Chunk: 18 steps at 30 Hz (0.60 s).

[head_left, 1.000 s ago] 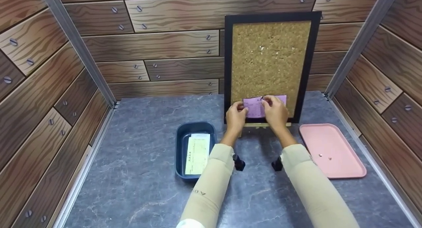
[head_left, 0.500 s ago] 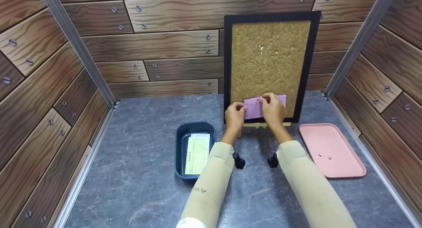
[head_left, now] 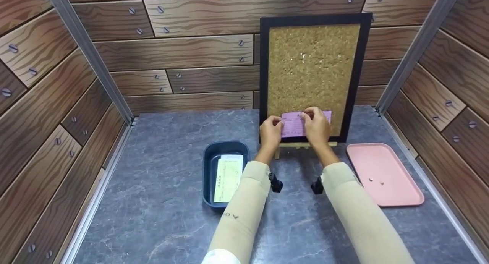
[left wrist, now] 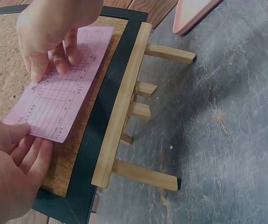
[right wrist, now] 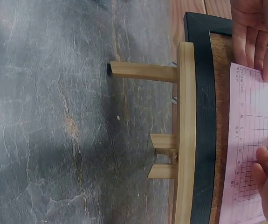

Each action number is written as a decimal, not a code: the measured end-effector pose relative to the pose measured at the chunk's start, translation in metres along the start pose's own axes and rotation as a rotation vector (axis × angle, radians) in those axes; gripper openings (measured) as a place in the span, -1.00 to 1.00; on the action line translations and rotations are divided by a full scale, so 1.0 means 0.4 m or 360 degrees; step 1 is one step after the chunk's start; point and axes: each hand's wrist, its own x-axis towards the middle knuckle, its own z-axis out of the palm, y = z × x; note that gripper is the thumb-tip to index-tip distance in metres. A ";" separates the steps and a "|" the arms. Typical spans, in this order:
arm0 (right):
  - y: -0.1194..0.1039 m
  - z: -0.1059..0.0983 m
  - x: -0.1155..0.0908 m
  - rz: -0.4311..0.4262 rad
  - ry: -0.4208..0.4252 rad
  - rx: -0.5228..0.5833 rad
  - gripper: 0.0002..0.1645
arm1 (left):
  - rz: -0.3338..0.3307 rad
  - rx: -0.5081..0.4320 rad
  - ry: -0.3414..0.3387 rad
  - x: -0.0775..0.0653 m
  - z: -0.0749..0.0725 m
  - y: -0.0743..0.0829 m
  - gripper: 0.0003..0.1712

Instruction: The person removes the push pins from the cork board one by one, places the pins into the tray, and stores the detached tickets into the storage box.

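Observation:
A purple printed slip (head_left: 293, 125) lies against the lower part of a black-framed cork board (head_left: 313, 76). My left hand (head_left: 271, 132) pinches the slip's left edge between thumb and fingers, which the left wrist view shows closely. My right hand (head_left: 318, 129) is at the slip's upper middle, thumb and fingertips together at the top edge. A tiny bright pin (head_left: 303, 112) shows at those fingertips, mostly hidden by them. In the right wrist view the slip (right wrist: 245, 126) spans between both hands, its printed table facing out.
The board stands on a wooden easel (left wrist: 124, 112) with feet on the grey table. At left, a dark blue box (head_left: 206, 172) holds green and white slips (head_left: 228, 180). At right, a pink tray (head_left: 389, 161) carries two small pins (head_left: 371, 179).
My left hand has shifted slightly left, and the slip's left part, tilted half a second ago, now lies more level. My right hand moved slightly left earlier and now stays at the top edge.

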 end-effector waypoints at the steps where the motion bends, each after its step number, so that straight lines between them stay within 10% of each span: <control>1: 0.001 0.001 0.000 -0.0012 0.0000 0.0004 -0.80 | -0.0001 0.0000 0.0002 0.000 -0.001 0.000 -0.94; 18: 0.015 -0.001 -0.002 -0.0072 -0.0063 0.0000 -0.81 | -0.0048 -0.0236 -0.0055 -0.007 -0.005 0.005 -0.95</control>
